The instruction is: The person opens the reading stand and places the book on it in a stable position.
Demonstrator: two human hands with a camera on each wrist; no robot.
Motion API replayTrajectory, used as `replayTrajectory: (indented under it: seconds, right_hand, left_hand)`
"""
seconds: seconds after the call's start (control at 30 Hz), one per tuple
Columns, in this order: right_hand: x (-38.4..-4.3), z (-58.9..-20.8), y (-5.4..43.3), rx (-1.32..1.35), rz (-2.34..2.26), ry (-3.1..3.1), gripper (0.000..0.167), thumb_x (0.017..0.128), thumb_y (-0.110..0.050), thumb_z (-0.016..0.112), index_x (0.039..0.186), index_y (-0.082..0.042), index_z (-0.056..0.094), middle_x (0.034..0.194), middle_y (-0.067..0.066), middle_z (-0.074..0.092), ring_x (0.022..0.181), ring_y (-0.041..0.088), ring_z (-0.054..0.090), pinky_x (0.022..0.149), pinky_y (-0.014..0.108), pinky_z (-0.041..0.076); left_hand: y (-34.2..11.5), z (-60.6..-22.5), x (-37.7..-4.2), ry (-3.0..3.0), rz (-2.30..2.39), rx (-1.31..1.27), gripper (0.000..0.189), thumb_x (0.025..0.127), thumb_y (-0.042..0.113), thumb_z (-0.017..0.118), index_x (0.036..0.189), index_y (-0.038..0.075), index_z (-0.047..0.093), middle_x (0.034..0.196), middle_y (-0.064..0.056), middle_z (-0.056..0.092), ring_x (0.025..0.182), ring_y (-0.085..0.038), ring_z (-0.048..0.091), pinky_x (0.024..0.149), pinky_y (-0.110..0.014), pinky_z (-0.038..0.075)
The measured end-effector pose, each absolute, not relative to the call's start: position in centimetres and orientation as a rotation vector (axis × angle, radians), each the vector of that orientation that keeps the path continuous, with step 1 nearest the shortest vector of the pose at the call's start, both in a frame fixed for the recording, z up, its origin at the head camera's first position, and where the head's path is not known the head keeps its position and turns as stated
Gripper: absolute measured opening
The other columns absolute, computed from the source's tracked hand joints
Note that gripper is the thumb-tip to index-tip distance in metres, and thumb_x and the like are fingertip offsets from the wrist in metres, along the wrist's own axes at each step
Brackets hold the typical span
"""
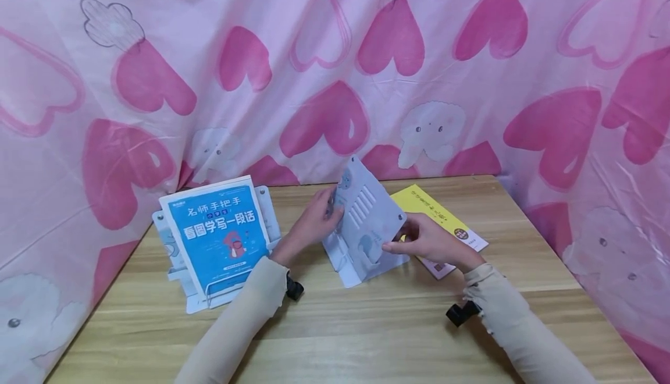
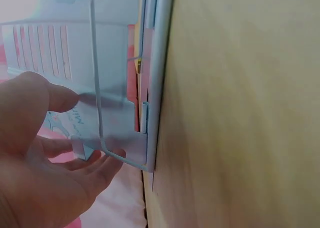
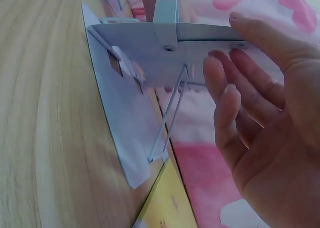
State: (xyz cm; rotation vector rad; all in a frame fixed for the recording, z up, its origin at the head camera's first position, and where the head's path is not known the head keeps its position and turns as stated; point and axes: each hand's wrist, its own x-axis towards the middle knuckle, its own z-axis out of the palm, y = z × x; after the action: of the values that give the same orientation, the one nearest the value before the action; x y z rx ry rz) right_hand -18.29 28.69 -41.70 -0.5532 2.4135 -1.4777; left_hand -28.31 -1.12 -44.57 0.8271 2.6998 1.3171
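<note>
A pale blue folding book stand (image 1: 366, 221) stands on the wooden table (image 1: 366, 326), its back panel tilted up. My left hand (image 1: 331, 206) holds the panel's upper left edge. In the left wrist view its thumb (image 2: 60, 96) lies on the panel's face and the fingers (image 2: 100, 163) reach behind, beside the wire page holder (image 2: 97, 88). My right hand (image 1: 398, 243) pinches the panel's right edge. The right wrist view shows its thumb (image 3: 260, 33) over the panel's rim (image 3: 165, 48), with the fingers (image 3: 230, 88) behind near the wire prop (image 3: 170, 118).
A second stand at the left carries an upright blue book (image 1: 220, 238). A yellow booklet (image 1: 445, 218) lies flat behind my right hand, also visible under the stand's base (image 3: 165, 203). A pink heart-print curtain (image 1: 335, 70) closes the table's far and side edges.
</note>
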Motion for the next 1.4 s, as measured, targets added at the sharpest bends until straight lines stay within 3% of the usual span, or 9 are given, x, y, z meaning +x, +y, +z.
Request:
replayTrajectory:
  seconds: [0.17, 0.37, 0.6, 0.77, 0.87, 0.97, 1.13, 1.4]
  right_hand:
    - [-18.9, -42.5, 29.5, -0.537, -1.499, 2.36, 0.052, 0.097, -0.027, 0.084, 0.146, -0.028, 0.065, 0.13, 0.001, 0.078, 0.113, 0.027, 0.077, 0.092, 0.034, 0.062]
    - [-19.7, -43.7, 30.3, -0.528, -1.503, 2.352, 0.044, 0.1, -0.026, 0.08, 0.142, -0.023, 0.068, 0.127, 0.003, 0.08, 0.111, 0.028, 0.078, 0.094, 0.034, 0.061]
    - [-20.4, -45.1, 31.1, -0.448, -1.545, 2.355, 0.046, 0.101, -0.029, 0.079, 0.145, -0.022, 0.067, 0.13, 0.005, 0.079, 0.104, 0.034, 0.075, 0.083, 0.041, 0.065]
    - [-20.7, -45.3, 31.3, -0.317, -1.565, 2.489, 0.032, 0.098, -0.039, 0.082, 0.122, -0.018, 0.075, 0.111, 0.008, 0.08, 0.091, 0.035, 0.073, 0.074, 0.035, 0.062]
    - [-20.9, -45.2, 31.1, -0.192, -1.609, 2.549, 0.036, 0.097, -0.045, 0.081, 0.113, -0.013, 0.074, 0.1, 0.014, 0.078, 0.084, 0.03, 0.073, 0.071, 0.033, 0.061]
    - [-21.1, -45.3, 30.8, -0.093, -1.69, 2.572, 0.039, 0.1, -0.045, 0.077, 0.118, -0.011, 0.072, 0.108, 0.016, 0.076, 0.088, 0.022, 0.079, 0.078, 0.03, 0.065]
    - [-21.1, -45.3, 30.2, -0.027, -1.744, 2.613, 0.046, 0.107, -0.047, 0.067, 0.134, -0.01, 0.068, 0.134, 0.016, 0.067, 0.104, 0.018, 0.082, 0.089, 0.028, 0.066]
    - [-21.0, -45.3, 29.9, -0.005, -1.637, 2.656, 0.061, 0.098, -0.056, 0.076, 0.147, -0.021, 0.063, 0.146, 0.005, 0.066, 0.131, 0.025, 0.071, 0.095, 0.025, 0.062]
  left_hand:
    - [-1.7, -44.5, -27.4, 2.758, 1.228, 0.782, 0.073, 0.112, 0.028, 0.06, 0.172, 0.01, 0.024, 0.173, -0.014, 0.035, 0.159, -0.032, 0.041, 0.129, -0.053, 0.039]
    - [-2.7, -44.2, -26.2, 2.786, 1.184, 0.734, 0.074, 0.112, 0.026, 0.058, 0.173, 0.01, 0.019, 0.175, -0.013, 0.033, 0.161, -0.031, 0.037, 0.13, -0.052, 0.037]
    - [-3.5, -43.8, -24.7, 2.816, 1.149, 0.645, 0.074, 0.112, 0.025, 0.06, 0.173, 0.011, 0.021, 0.176, -0.012, 0.033, 0.162, -0.031, 0.037, 0.128, -0.052, 0.04]
    - [-3.9, -43.3, -23.4, 2.789, 1.159, 0.619, 0.081, 0.108, 0.025, 0.066, 0.173, 0.012, 0.018, 0.175, -0.013, 0.03, 0.158, -0.032, 0.039, 0.124, -0.053, 0.045]
    - [-4.1, -43.2, -22.7, 2.78, 1.152, 0.593, 0.087, 0.108, 0.025, 0.067, 0.174, 0.014, 0.012, 0.173, -0.014, 0.029, 0.155, -0.032, 0.041, 0.122, -0.053, 0.047]
    - [-4.3, -43.2, -22.3, 2.791, 1.151, 0.577, 0.09, 0.107, 0.025, 0.069, 0.175, 0.014, 0.01, 0.169, -0.016, 0.032, 0.149, -0.032, 0.046, 0.12, -0.052, 0.05]
    - [-4.1, -43.3, -22.3, 2.801, 1.169, 0.597, 0.093, 0.106, 0.023, 0.07, 0.175, 0.013, 0.009, 0.164, -0.018, 0.036, 0.141, -0.033, 0.052, 0.117, -0.052, 0.053]
    - [-4.0, -43.5, -22.3, 2.801, 1.199, 0.551, 0.095, 0.105, 0.022, 0.072, 0.175, 0.015, 0.008, 0.165, -0.017, 0.035, 0.145, -0.033, 0.049, 0.116, -0.053, 0.053]
